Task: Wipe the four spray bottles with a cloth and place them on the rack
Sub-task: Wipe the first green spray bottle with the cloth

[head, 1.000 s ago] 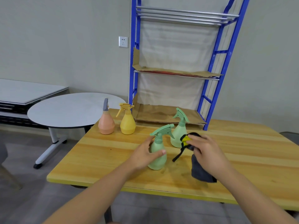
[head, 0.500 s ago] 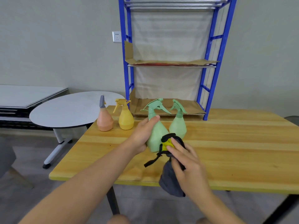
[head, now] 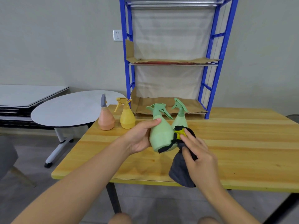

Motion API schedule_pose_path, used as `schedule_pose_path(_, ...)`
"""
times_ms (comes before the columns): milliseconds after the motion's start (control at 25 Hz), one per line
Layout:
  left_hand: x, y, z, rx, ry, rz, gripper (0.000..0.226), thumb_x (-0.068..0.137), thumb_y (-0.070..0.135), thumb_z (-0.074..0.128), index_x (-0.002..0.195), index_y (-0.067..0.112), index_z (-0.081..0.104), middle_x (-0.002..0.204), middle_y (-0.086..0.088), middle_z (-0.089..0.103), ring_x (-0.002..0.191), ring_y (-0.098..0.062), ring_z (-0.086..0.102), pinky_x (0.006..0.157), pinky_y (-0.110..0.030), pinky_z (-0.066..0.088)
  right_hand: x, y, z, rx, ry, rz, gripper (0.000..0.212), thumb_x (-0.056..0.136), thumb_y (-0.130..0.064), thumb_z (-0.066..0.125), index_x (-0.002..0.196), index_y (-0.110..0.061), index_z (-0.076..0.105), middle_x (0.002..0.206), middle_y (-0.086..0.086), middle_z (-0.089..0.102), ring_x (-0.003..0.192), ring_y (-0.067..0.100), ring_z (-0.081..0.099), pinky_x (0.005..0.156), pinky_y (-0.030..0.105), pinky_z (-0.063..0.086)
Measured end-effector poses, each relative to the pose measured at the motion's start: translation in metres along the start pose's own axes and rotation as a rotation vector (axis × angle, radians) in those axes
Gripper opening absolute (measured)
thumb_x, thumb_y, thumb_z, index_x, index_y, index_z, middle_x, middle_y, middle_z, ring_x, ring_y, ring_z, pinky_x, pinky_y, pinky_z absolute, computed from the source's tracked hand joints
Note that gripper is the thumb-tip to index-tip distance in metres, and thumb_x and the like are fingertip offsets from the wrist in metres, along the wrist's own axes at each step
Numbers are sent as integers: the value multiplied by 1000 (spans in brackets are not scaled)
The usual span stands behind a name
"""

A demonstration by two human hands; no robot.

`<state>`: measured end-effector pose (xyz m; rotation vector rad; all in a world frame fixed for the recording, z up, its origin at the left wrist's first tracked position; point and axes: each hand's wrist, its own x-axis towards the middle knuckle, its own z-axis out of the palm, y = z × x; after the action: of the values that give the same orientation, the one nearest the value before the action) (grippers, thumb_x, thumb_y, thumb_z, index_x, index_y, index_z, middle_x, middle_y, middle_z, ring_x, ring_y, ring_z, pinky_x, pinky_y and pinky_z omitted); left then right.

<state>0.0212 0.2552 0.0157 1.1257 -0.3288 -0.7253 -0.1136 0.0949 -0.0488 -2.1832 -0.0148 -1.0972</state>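
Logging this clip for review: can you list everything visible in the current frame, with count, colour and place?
held spray bottle: 1, green, lifted above the wooden table, gripped by the left hand
second green spray bottle: 1, green, standing on the table behind the held one
yellow spray bottle: 1, yellow, on the table's far left
orange spray bottle: 1, orange with grey nozzle, left of the yellow one
cloth: 1, dark grey with a yellow patch, pressed to the held bottle
wooden table: 1, light wood
rack: 1, blue frame, cardboard-lined shelves, no bottles on it
round table: 1, grey, at left
wall socket: 1, white
left hand: 1, holds the bottle
right hand: 1, grips the cloth
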Motion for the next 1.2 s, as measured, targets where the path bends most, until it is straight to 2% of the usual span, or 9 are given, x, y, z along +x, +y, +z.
schedule_pose_path(160, 7, -1, -1, 34, 129, 57, 43, 89, 34, 72, 119, 5, 65, 112, -18, 74, 107, -32, 71, 97, -50, 56, -10, -15, 10, -80, -23, -203, 35, 92, -13, 57, 125, -19, 69, 140, -13, 55, 131, 10, 45, 107, 14, 37)
schedule_pose_path(280, 6, -3, -6, 35, 153, 26, 42, 90, 37, 72, 121, 11, 62, 111, -14, 75, 102, -31, 72, 98, -56, 53, -1, -8, 14, -73, -27, -114, 39, 90, -2, 64, 124, -19, 69, 140, -18, 52, 129, 8, 45, 106, 9, 33)
schedule_pose_path(440, 0, -2, -13, -47, 21, -5, 58, 87, 20, 66, 140, 3, 50, 132, -21, 64, 114, -38, 64, 105, -59, 46, 7, -7, 14, -78, -12, -34, 42, 88, 3, 66, 123, -19, 69, 139, -23, 50, 126, 11, 48, 103, 5, 31)
schedule_pose_path(600, 6, -6, -13, 108, 127, 72, 55, 86, 27, 78, 134, 12, 53, 124, -15, 71, 111, -32, 69, 89, -56, 58, -3, -18, 19, -152, -26, -285, 38, 87, -4, 60, 122, -14, 70, 139, -9, 56, 127, 9, 43, 109, 15, 33)
schedule_pose_path(760, 6, -14, -6, 64, 159, 90, 45, 85, 36, 79, 119, 10, 62, 106, -14, 71, 91, -27, 70, 80, -45, 61, 6, -9, 21, -95, -22, -125, 40, 88, 3, 64, 123, -16, 69, 140, -12, 54, 127, 4, 41, 107, 6, 28)
schedule_pose_path(840, 6, -15, -7, 22, 179, 80, 57, 84, 38, 81, 126, 5, 61, 114, -19, 72, 100, -35, 71, 89, -49, 59, 7, -10, 21, -97, -2, -100, 42, 87, 5, 65, 123, -14, 69, 140, -11, 53, 127, 2, 40, 106, 4, 27)
schedule_pose_path(920, 7, -15, -8, 13, 176, 63, 66, 80, 41, 84, 129, 4, 61, 124, -23, 69, 116, -41, 66, 101, -58, 52, 6, -13, 22, -120, -12, -198, 39, 88, 0, 62, 124, -13, 69, 141, -8, 54, 127, 7, 44, 107, 11, 33)
schedule_pose_path(1040, 4, -12, -7, 31, 207, 50, 53, 87, 41, 76, 124, 6, 63, 118, -21, 73, 110, -38, 70, 98, -58, 53, 4, -9, 22, -155, -51, -311, 38, 88, 0, 62, 124, -12, 69, 141, -5, 55, 126, 12, 47, 108, 18, 38)
schedule_pose_path(1200, -3, -5, -8, -54, 107, 38, 33, 97, 20, 53, 126, 5, 60, 114, -19, 71, 99, -32, 68, 92, -50, 54, 12, -5, 17, -112, -20, -127, 44, 85, 7, 68, 124, -14, 69, 140, -10, 54, 126, 9, 47, 106, 9, 33)
